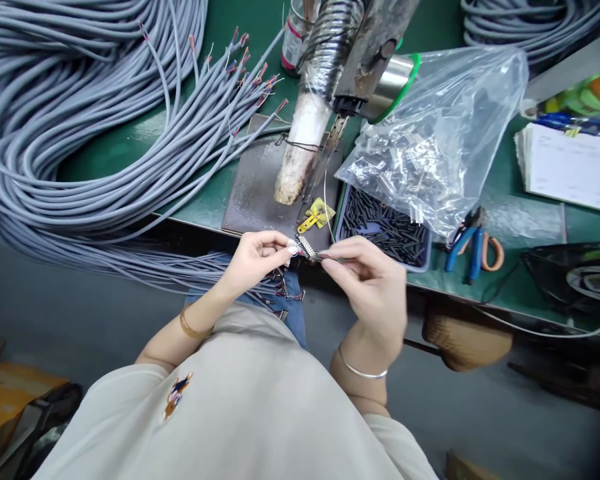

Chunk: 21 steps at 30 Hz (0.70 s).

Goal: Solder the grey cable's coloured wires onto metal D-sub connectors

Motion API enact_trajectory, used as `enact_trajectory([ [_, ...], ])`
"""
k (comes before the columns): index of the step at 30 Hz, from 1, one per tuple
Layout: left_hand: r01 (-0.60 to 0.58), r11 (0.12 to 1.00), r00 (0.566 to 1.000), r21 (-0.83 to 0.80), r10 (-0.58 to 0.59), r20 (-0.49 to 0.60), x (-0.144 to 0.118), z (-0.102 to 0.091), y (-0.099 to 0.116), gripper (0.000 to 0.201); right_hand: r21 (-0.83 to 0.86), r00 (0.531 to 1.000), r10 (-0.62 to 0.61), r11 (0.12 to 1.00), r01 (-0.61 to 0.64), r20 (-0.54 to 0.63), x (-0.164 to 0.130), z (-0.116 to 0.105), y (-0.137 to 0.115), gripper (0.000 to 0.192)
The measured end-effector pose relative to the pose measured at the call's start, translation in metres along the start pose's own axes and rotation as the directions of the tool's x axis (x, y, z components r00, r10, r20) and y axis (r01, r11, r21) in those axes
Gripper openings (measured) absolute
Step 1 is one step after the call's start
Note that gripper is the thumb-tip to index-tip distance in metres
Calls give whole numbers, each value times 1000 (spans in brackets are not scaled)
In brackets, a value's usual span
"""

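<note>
While both hands meet just off the near edge of the green bench (190,133), the left hand (253,260) pinches one end of a small metal connector (307,247) and the right hand (367,283) closes finger and thumb on its other end, so the part hangs between them above the lap. Thin wire ends with dark sleeves (283,293) trail down from under the left hand. Just beyond sit a blue tray of black tubes (385,230), a clear bag of metal parts (430,153), blue pliers (473,247) and a dark plate (260,183) under a wrapped nozzle (305,143). Grey cables (55,133) coil at left. With nothing beneath it, the connector could probably slip to the floor if either pinch loosens, and the trailing wires could tug it askew.
</note>
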<state>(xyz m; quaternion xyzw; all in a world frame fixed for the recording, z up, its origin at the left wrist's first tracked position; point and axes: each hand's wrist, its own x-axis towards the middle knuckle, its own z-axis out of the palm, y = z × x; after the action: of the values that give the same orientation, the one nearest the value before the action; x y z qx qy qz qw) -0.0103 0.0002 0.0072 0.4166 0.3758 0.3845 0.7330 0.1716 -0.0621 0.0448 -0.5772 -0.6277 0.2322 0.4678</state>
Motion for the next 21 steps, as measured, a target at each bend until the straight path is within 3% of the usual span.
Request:
enact_trajectory([
  [5,25,997,1000,70,-25,11,-3,0,-1,20,-31,999,-11,999,10,-30,3,21,8,11],
  [17,89,994,992,64,-94,79,-5,-1,2,23,48,994,87,995,-90,73,3,15,7,11],
  [21,86,990,991,109,-96,91,-6,-3,4,19,-20,989,102,995,-101,110,6,7,8,9],
])
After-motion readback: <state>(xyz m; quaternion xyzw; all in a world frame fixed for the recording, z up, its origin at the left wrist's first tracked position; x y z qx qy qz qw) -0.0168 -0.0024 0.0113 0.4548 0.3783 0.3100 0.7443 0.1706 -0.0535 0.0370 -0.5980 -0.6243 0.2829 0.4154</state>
